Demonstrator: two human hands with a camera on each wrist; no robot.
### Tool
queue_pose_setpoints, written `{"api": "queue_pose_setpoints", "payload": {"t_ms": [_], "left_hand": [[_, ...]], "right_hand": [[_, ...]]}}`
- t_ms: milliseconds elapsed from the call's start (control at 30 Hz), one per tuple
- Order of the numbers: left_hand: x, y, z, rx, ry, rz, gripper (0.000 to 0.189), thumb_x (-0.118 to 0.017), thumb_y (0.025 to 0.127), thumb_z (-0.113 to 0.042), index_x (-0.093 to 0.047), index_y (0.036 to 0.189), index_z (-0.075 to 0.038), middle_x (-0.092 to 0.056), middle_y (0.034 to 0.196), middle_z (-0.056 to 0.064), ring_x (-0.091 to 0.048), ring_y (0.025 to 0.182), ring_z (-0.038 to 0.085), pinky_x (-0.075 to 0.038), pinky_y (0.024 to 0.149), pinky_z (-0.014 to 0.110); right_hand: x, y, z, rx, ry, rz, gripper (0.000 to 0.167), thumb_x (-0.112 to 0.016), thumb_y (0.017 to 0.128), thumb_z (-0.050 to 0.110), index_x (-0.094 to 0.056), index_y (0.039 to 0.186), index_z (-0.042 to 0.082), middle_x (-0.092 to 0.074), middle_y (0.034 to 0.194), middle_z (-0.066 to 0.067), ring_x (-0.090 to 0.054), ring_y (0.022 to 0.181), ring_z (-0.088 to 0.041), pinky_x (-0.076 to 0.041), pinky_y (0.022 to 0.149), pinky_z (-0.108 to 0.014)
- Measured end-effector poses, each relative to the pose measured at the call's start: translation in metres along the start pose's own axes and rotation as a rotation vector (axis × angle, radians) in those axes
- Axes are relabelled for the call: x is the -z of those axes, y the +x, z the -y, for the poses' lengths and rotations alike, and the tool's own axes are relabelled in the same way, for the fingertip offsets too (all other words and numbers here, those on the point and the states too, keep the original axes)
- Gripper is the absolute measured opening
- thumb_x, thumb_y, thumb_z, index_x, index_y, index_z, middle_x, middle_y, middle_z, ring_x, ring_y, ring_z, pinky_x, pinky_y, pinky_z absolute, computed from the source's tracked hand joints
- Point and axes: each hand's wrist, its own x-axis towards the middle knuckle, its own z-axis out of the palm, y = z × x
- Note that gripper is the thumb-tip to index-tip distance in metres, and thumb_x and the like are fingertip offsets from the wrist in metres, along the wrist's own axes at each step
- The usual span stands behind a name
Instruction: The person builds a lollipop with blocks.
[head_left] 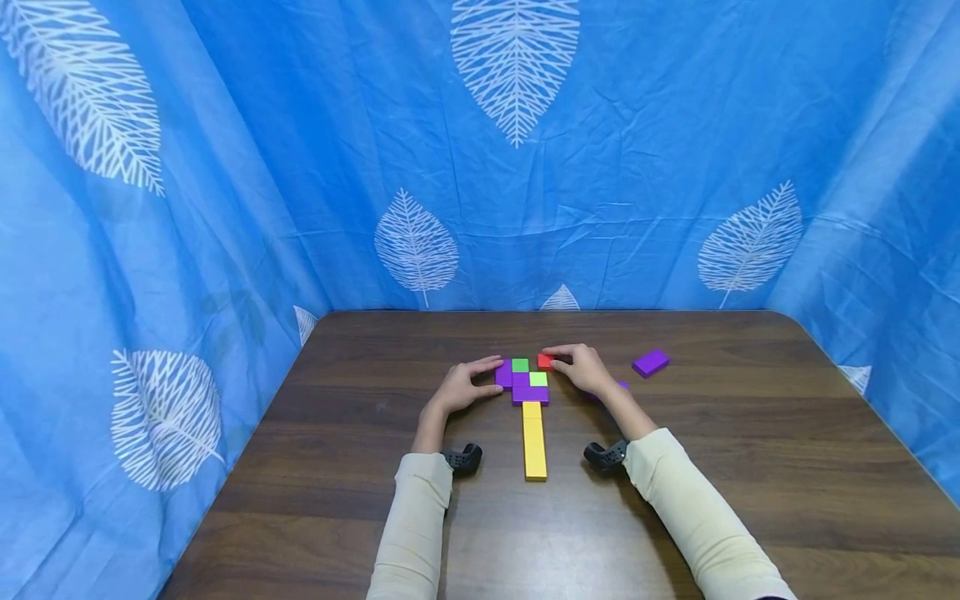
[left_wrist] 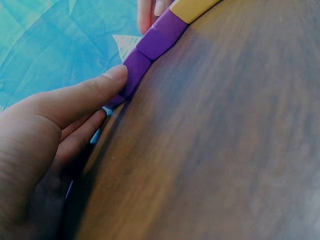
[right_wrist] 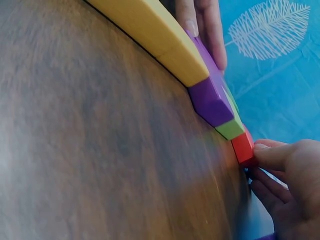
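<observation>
On the brown table, flat coloured blocks form a cluster. My left hand (head_left: 461,386) pinches the purple block (head_left: 503,375) at the cluster's left side between thumb and fingers. A green block (head_left: 520,365) and more purple pieces adjoin it. Between the thumb and fingers of my right hand (head_left: 583,369) is a small red block (head_left: 544,362), at the cluster's upper right near a light green block (head_left: 537,379). Below lies a wide purple block (head_left: 530,396), with a yellow strip (head_left: 534,446) running from it towards me. In the right wrist view the red block (right_wrist: 243,148) sits close beside the light green one.
A loose purple block (head_left: 650,362) lies to the right of my right hand. Another purple block (head_left: 622,385) is mostly hidden under the right wrist. A blue curtain (head_left: 487,233) with white leaf prints hangs behind the wooden table (head_left: 337,500).
</observation>
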Motion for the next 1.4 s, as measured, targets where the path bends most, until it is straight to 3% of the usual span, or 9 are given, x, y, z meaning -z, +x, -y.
{"api": "queue_pose_setpoints", "payload": {"t_ms": [1033,1400], "left_hand": [[0.000,0.000,0.000,-0.004,0.010,-0.003,0.052,-0.068,0.083,-0.035,-0.053,0.132,-0.025,-0.045,0.138,-0.005,-0.036,0.130,0.017,-0.031,0.104,0.042],[0.000,0.001,0.001,-0.016,0.003,0.000,0.052,-0.068,0.083,-0.036,-0.054,0.131,-0.025,-0.046,0.138,-0.005,-0.037,0.130,0.018,-0.031,0.105,0.041]], "right_hand": [[-0.009,0.000,0.014,-0.012,0.037,0.060,0.028,-0.061,0.089,0.011,-0.064,0.117,0.006,-0.062,0.116,-0.013,-0.050,0.116,-0.031,-0.038,0.097,-0.048],[-0.005,-0.013,0.012,0.056,0.057,-0.010,0.029,-0.067,0.085,0.011,-0.065,0.114,0.005,-0.064,0.113,-0.013,-0.055,0.110,-0.030,-0.043,0.093,-0.045]]}}
